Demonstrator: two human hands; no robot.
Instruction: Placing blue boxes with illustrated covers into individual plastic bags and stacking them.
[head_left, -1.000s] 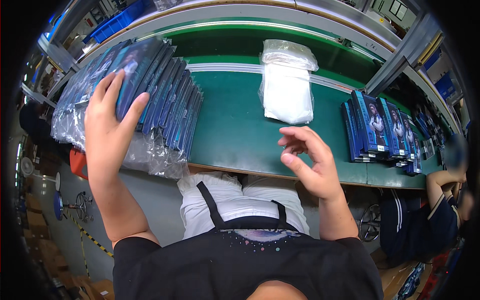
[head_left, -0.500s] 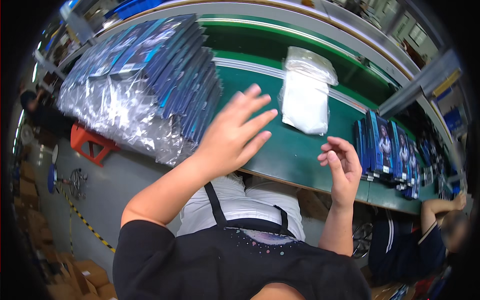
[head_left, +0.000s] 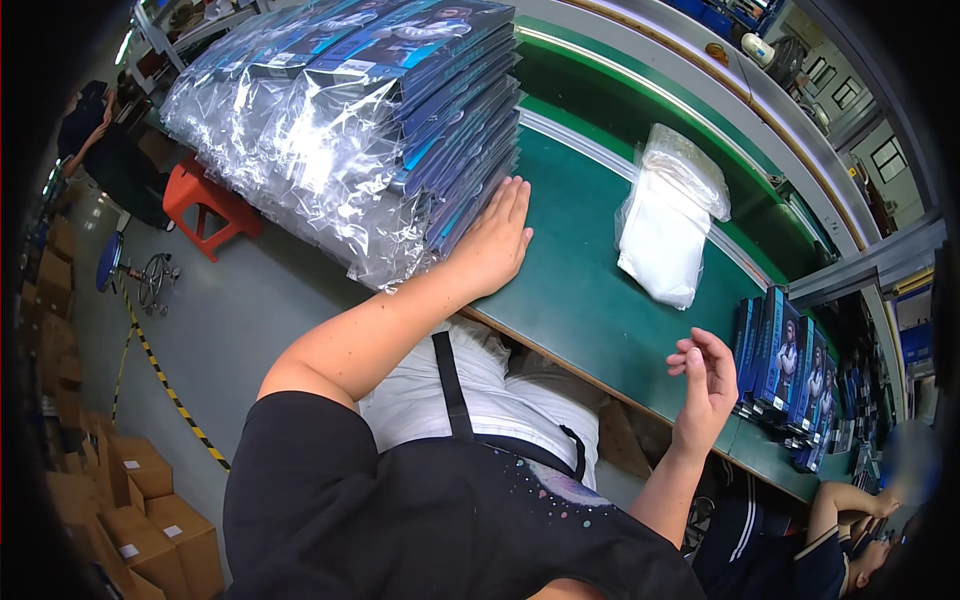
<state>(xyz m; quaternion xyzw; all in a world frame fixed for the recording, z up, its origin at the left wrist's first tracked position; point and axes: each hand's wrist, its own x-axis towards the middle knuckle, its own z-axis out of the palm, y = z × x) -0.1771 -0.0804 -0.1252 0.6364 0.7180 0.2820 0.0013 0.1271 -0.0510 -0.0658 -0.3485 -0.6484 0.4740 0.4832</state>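
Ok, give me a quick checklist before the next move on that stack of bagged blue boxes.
1. Left hand flat against the near side of the stack of bagged blue boxes: ok.
2. Right hand empty, fingers curled, above the green table's near edge: ok.
3. Stack fully on the table: not ok, its plastic bags overhang the near edge.
4. Table bare between the stack and the white bag bundle: ok.
5. Stack square and stable: cannot tell.

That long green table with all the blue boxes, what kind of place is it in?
Most likely a factory packing line. The long green table runs like a conveyor bench, a big stack of blue boxes in clear bags sits by the left hand, more upright blue boxes stand farther along, and cardboard cartons are piled on the floor.
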